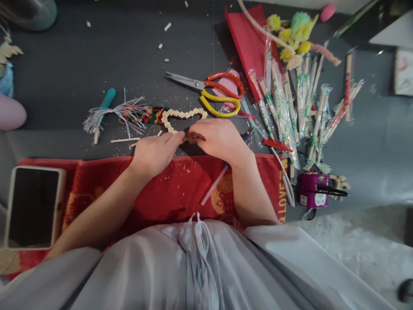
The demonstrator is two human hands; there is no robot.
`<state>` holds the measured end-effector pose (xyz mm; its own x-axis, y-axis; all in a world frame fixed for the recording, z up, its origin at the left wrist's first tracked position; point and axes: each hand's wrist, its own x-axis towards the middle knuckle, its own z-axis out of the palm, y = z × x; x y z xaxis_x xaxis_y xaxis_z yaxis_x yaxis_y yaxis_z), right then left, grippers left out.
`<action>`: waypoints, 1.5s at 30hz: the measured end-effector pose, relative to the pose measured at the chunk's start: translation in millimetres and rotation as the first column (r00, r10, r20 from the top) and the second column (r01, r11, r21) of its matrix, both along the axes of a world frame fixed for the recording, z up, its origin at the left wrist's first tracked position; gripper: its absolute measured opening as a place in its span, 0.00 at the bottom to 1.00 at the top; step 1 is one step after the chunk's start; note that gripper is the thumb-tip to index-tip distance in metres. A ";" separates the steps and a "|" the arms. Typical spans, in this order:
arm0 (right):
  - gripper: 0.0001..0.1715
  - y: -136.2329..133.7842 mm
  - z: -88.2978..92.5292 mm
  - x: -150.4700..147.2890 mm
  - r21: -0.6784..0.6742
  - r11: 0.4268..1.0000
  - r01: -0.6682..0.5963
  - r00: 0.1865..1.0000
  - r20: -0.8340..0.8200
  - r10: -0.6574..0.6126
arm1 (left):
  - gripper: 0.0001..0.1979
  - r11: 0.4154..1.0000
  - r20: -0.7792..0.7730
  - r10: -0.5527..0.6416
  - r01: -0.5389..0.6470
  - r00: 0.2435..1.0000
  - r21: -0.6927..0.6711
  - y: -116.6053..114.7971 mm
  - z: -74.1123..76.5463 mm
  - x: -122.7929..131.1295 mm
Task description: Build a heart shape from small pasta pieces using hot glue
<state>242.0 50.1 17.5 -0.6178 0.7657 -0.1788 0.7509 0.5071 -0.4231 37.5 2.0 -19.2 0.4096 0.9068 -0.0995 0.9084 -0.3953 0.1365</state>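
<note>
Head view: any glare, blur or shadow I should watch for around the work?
In the head view, shade between the left hand and right hand obscures the lower part of the bumpy cream loop; in the head view, clear wrappers glint; in the head view, the cylinder at the top left edge looks soft and stretched.

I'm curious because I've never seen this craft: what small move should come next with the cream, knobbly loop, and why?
Perhaps gently adjust the near end of the cream, knobbly loop: the bare left hand and bare right hand meet there, while the steel scissors with red and yellow handles lie unheld beyond. The fingers hide whether it's joined.
</note>
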 end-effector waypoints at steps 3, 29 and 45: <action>0.15 -0.3 0.6 -0.4 -0.001 1.000 -0.002 1.000 0.015 0.002 | 0.19 1.000 -0.019 0.000 -0.001 1.000 -0.027 0.7 2.5 1.2; 0.15 -0.7 -2.3 1.6 0.005 1.000 -0.004 1.000 -0.030 0.004 | 0.18 0.997 -0.097 0.015 -0.023 0.995 -0.075 1.7 6.6 5.1; 0.14 -0.7 -2.5 1.0 0.005 1.000 0.000 1.000 -0.025 0.000 | 0.19 0.994 -0.095 0.027 -0.037 0.995 -0.100 1.4 9.1 4.6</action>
